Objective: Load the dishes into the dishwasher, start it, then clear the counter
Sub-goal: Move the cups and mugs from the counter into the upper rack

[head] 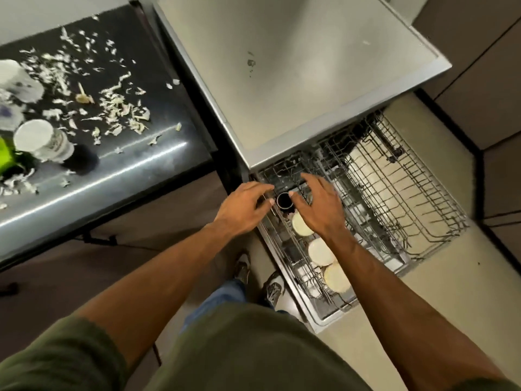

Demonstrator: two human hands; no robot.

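Dark cup [284, 202] sits between the palm-down left hand [243, 208] and right hand [321, 208], both hands loosely spread.

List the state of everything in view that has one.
dishwasher racks, pulled out.
dark cup, upright in a rack, mouth up.
three pale dishes, loaded in the same rack.
left hand, open beside the dark cup.
right hand, open beside the dark cup.
counter, strewn with scraps.
white cup, on the counter, not loaded.

The counter [112, 176] is glossy metal, the dishwasher top [296, 66] matt metal.
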